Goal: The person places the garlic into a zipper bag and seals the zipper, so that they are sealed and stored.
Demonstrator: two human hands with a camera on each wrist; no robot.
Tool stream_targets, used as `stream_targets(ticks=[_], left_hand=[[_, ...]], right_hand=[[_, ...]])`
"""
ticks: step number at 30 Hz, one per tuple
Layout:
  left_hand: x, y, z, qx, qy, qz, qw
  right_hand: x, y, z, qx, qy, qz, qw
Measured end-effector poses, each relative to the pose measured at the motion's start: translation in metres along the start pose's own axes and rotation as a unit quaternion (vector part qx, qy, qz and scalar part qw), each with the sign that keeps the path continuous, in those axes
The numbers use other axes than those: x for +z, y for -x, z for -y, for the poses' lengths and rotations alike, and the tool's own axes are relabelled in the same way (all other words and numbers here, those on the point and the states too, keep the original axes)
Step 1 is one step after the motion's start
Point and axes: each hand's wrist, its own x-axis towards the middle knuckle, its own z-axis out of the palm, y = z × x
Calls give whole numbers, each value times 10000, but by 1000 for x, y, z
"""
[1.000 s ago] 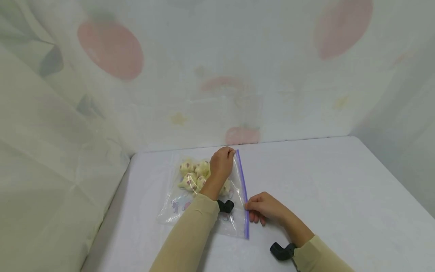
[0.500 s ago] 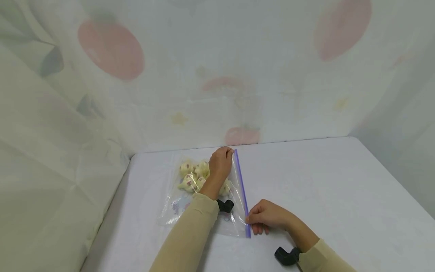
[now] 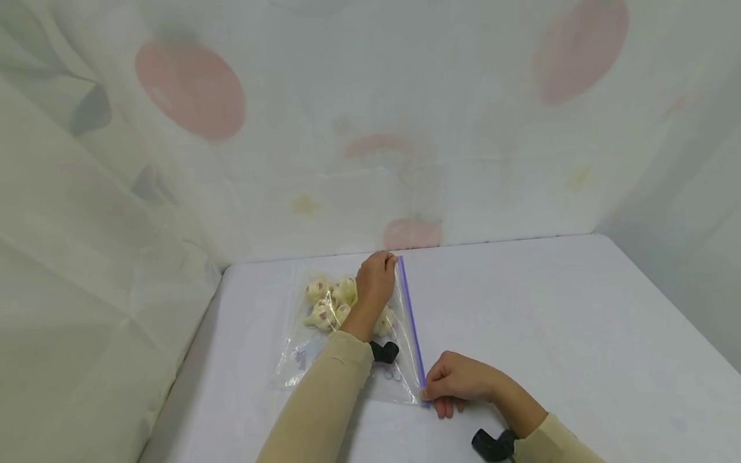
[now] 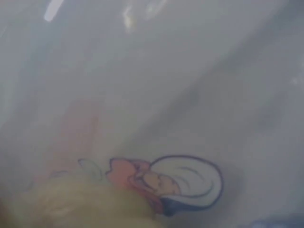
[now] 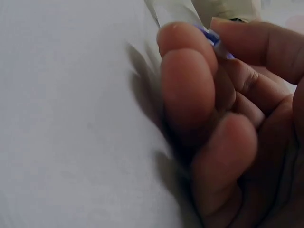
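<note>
A clear zip bag (image 3: 373, 391) lies flat on the table with several pale yellow, rounded lumps (image 3: 320, 315) inside; their kind is unclear. Along its right side runs a purple zip strip (image 3: 410, 308). At the far end of this strip, my left hand (image 3: 375, 278) pinches the bag's top corner, its forearm crossing over the bag and hiding some lumps. My right hand (image 3: 460, 378) pinches the strip's near end between thumb and index finger, the other fingers curled loosely below. The right wrist view shows a bit of purple strip (image 5: 216, 40) between the fingertips. A printed cartoon figure (image 4: 187, 183) shows close up in the left wrist view.
The white table (image 3: 538, 308) extends to the right of the bag. Behind it hangs a pale curtain (image 3: 492, 193) with faded fruit prints, and another curtain (image 3: 87, 257) borders the left side. Black wrist-worn devices (image 3: 492, 445) sit by the sleeves.
My right hand has slid along the purple strip toward me, from above its near end down to the near corner. My left hand has stayed at the far corner.
</note>
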Motion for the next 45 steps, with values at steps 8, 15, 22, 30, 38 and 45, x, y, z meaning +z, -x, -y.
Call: stream_targets(ticks=[8, 15, 22, 30, 38, 45], left_hand=[[-2, -2, -1, -123, 16, 40, 9999], [-2, -3, -1, -82, 66, 74, 9999], [-3, -2, 4, -147, 80, 67, 9998], [-6, -1, 9, -330, 391, 78, 9987], [-17, 4, 7, -324, 554, 390, 9972], [-55, 8, 13, -203, 712, 291, 9968]], right_hand=[[-4, 0, -1, -189, -61, 277, 9994], [-5, -2, -2, -125, -38, 309, 9994], [-4, -5, -3, -117, -97, 386, 9991], [-3, -6, -3, -74, -254, 406, 9988], [-5, -11, -9, -70, -594, 158, 9981], [-8, -18, -12, 159, -710, -461, 9963]])
